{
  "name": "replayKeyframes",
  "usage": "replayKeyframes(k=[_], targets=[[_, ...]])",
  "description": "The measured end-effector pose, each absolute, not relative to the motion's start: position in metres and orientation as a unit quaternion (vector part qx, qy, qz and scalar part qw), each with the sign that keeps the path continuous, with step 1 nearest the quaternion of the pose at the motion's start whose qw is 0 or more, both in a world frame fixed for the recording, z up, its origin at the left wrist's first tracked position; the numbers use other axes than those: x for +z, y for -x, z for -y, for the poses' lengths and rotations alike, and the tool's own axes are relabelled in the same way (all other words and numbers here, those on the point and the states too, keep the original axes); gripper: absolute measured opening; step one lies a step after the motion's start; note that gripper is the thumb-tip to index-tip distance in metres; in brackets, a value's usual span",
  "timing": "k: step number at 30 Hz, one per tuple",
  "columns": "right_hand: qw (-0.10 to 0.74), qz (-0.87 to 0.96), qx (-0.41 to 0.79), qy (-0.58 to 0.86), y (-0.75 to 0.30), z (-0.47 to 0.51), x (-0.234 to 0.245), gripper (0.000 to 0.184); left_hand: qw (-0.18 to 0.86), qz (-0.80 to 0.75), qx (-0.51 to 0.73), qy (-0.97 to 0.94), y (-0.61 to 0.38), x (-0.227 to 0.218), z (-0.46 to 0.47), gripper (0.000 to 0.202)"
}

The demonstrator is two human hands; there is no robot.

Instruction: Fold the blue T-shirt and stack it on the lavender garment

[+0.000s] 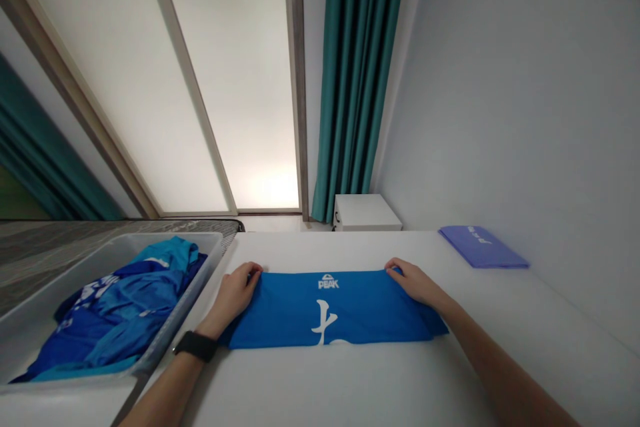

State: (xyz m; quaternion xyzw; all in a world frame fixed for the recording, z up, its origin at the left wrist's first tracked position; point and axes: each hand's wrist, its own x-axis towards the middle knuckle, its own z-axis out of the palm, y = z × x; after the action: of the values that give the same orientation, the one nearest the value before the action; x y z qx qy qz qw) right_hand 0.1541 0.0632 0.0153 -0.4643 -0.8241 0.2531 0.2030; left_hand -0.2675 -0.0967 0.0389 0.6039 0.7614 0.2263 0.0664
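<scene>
A blue shirt [370, 310] with white PEAK lettering and a white character lies folded into a wide strip on the white table [320, 387]. My left hand [239, 290] pinches its far left corner, thumb and fingers together; a black watch band circles that wrist. At the far right corner, my right hand [411, 279] grips the cloth between thumb and fingers. The strip's near edge runs almost straight, with sleeve ends sticking out at both sides.
To the left, a pale plastic bin [210, 267] holds crumpled blue clothes [135, 300]. A folded purple-blue garment [483, 248] lies at the table's far right by the wall. Beyond the far edge stand a small white cabinet [367, 212] and a teal curtain [360, 80].
</scene>
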Motion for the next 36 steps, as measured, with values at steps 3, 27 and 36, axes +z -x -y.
replayKeyframes(k=[3, 27, 36], targets=[[0.177, 0.844, 0.218, 0.457, -0.156, -0.068, 0.012, 0.014, 0.045, -0.745, 0.235, -0.622, 0.271, 0.032, 0.095, 0.034], [0.061, 0.854, -0.019, 0.516, -0.141, -0.057, 0.010, 0.032, -0.011, -0.791, 0.085, -0.606, 0.253, 0.048, 0.096, 0.033], [0.082, 0.851, -0.044, 0.517, -0.140, -0.056, 0.013, 0.028, -0.054, -0.786, 0.069, -0.612, 0.255, 0.047, 0.097, 0.032]])
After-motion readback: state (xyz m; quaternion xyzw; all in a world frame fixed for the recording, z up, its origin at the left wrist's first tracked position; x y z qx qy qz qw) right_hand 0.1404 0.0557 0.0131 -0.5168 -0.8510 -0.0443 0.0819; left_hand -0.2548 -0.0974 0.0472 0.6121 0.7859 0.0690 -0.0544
